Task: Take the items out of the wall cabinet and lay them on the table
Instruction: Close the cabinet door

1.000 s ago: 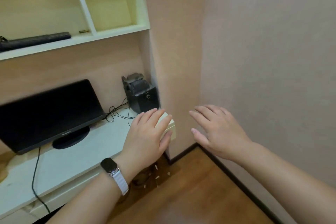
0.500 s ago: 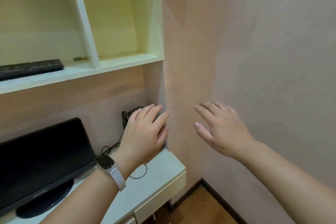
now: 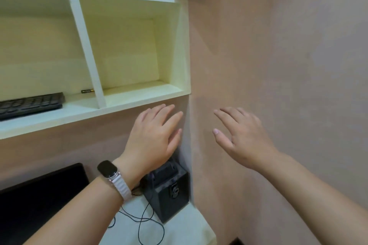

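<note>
Left hand [image 3: 155, 133] and right hand [image 3: 241, 137] hover empty, fingers straight and loose, free, I'd say, for a reach. Keyboard [image 3: 29, 103] and battery [image 3: 87, 91] lie in the cabinet [image 3: 185, 49], nine-to-ten o'clock from the left hand. Table [image 3: 189, 228] waits at six.

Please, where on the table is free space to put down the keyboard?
Bare table lies in front of the speaker, toward the right edge by the wall. Between the monitor and the speaker it is crowded: cables lie there. The left forearm hides the rest.
</note>
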A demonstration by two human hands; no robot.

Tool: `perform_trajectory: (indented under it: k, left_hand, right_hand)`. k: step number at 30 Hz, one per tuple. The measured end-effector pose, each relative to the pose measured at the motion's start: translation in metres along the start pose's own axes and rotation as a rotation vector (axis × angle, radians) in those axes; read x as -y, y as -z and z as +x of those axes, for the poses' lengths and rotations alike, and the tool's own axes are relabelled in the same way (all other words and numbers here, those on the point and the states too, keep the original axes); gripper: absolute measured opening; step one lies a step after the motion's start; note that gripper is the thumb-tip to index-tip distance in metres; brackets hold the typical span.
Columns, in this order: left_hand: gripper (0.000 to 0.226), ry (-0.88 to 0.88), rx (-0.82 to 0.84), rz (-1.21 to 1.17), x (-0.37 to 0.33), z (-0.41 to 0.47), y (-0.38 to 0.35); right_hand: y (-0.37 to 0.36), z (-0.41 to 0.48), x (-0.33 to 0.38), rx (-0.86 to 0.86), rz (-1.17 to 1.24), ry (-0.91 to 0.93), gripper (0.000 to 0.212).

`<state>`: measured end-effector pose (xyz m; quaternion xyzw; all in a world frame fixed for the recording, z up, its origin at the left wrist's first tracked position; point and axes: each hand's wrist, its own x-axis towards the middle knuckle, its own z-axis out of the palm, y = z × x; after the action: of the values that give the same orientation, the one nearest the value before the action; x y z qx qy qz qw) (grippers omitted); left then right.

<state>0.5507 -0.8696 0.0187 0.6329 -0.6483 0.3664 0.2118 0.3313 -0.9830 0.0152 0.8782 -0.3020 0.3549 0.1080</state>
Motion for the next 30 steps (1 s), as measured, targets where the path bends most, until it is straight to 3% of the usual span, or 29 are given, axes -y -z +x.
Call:
perform_trajectory:
  k: [5, 12, 22, 30]
  left_hand:
    - [0.040, 0.014, -0.050, 0.095, 0.014, 0.047, -0.011]
    - [0.040, 0.037, -0.174, 0.253, 0.051, 0.120, -0.010]
    - [0.041, -0.029, -0.278, 0.547, 0.133, 0.173, 0.039]
    - [0.047, -0.071, -0.268, 0.681, 0.173, 0.171, 0.071]
  right_hand:
    - [-0.010, 0.058, -0.025, -0.045, 0.115, 0.019, 0.058]
    - [-0.004, 0.151, -0.057, -0.140, 0.466, 0.020, 0.067]
    - [0.002, 0.261, -0.055, -0.478, 0.910, 0.194, 0.075]
    - [0.023, 0.286, -0.024, -0.614, 1.075, 0.333, 0.041]
